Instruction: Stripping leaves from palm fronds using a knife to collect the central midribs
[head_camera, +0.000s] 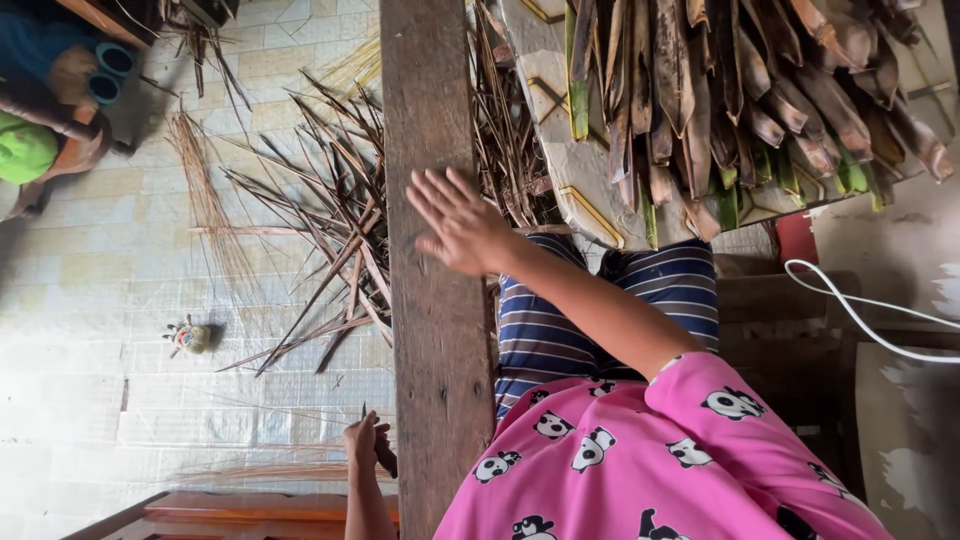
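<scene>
My right hand (458, 225) hovers flat over a long dark wooden plank (435, 340), fingers spread and holding nothing. Its arm comes out of a pink sleeve printed with pandas (690, 460), above striped shorts (600, 310). My left hand (365, 442) is low at the plank's left edge, closed around a small dark tool (385, 460) with a thin tip; its exact kind is unclear. Dry brown leaf strips (330, 220) lie scattered on the tiled floor left of the plank.
A bundle of brown and green leaf stalks (740, 100) rests on a patterned board (590, 190) at top right. A white cable (860, 310) curves at right. A small toy (188, 336) sits on the floor. Another person (50, 110) is at top left. Reddish wooden furniture (240, 510) lines the bottom edge.
</scene>
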